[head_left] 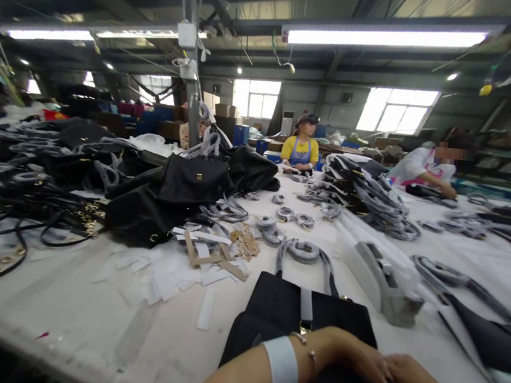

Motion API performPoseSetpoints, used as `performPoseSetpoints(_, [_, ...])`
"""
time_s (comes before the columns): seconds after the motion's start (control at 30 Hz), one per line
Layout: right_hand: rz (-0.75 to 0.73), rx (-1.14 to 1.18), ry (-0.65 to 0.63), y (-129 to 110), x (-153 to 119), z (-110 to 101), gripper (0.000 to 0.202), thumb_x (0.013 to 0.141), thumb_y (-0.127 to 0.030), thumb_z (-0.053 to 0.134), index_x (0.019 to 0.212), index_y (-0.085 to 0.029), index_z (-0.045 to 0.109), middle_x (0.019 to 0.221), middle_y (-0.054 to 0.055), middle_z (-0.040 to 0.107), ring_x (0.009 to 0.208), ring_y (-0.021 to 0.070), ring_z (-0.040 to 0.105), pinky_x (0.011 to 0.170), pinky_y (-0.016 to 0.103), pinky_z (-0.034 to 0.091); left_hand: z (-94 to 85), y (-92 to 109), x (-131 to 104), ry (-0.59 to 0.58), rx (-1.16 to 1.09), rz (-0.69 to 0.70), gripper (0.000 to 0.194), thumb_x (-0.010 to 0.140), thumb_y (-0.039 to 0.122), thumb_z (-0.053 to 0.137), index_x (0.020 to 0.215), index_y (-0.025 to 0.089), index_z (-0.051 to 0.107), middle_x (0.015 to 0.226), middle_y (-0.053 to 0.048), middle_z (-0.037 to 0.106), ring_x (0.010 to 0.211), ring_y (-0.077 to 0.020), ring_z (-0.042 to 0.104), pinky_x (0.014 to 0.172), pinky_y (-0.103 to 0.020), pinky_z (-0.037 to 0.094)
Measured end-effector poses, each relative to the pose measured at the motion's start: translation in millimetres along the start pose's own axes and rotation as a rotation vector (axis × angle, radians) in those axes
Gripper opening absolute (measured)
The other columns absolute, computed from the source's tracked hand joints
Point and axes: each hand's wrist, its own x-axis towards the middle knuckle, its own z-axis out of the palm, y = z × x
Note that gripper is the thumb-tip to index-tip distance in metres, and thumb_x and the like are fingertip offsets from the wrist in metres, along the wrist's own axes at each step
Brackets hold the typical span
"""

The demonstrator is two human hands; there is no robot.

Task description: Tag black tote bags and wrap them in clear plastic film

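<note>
A black handbag (pixel 271 303) lies on the white table near its front edge, its wrapped handles stretched away from me and a grey-covered strap with a gold buckle on its front. My left forearm, with a bracelet and a white band, crosses over the bag. My left hand (pixel 372 365) rests at the bag's right side, its fingers blurred and partly out of view. Against it lies my right hand (pixel 403 368), bent over the dark material. The fingertips of both hands are hidden, and what they hold cannot be made out.
A grey tape dispenser (pixel 387 284) stands right of the bag. Paper scraps (pixel 164 273) and cardboard strips (pixel 212 260) lie left of it. Black bags (pixel 193 179) and straps are heaped at the left. Coiled wrapped straps (pixel 285 214) lie ahead. Two people work across the table.
</note>
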Motion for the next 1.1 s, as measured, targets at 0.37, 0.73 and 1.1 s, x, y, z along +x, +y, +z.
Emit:
performPoseSetpoints(0.37, [0.527, -0.033, -0.197, -14, -16, -21, 0.038, 0.088, -0.052, 0.038, 0.076, -0.024, 0.061, 0.072, 0.002, 0.068, 0.069, 0.0206, 0.063, 0.062, 0.028, 0.043, 31.2, 21, -31, 0.354, 0.560, -0.226, 0.067, 0.082, 0.073, 0.041, 0.106, 0.015, 0.065, 0.101, -0.017, 0.070, 0.095, -0.0332, 0.067, 0.078, -0.043, 0.053])
performPoseSetpoints(0.73, [0.379, -0.383, -0.246, -20, -17, -21, 0.033, 0.096, -0.042, 0.037, 0.097, -0.023, 0.064, 0.081, 0.007, 0.070, 0.068, 0.0219, 0.062, 0.060, 0.031, 0.036, 57.9, 1, -99, 0.705, 0.816, -0.204, 0.048, 0.085, 0.061, 0.051, 0.101, 0.016, 0.057, 0.098, -0.011, 0.064, 0.096, -0.0272, 0.059, 0.082, -0.039, 0.046])
performPoseSetpoints(1.1, [-0.183, -0.060, -0.083, -64, -4, 3, 0.050, 0.098, -0.043, 0.033, 0.140, -0.019, 0.045, 0.140, 0.010, 0.052, 0.132, 0.0241, 0.044, 0.111, 0.045, 0.034, 52.0, -6, -90, 0.645, 0.764, -0.181, 0.045, 0.095, 0.048, 0.039, 0.120, 0.013, 0.049, 0.108, -0.012, 0.062, 0.094, -0.0241, 0.060, 0.081, -0.037, 0.049])
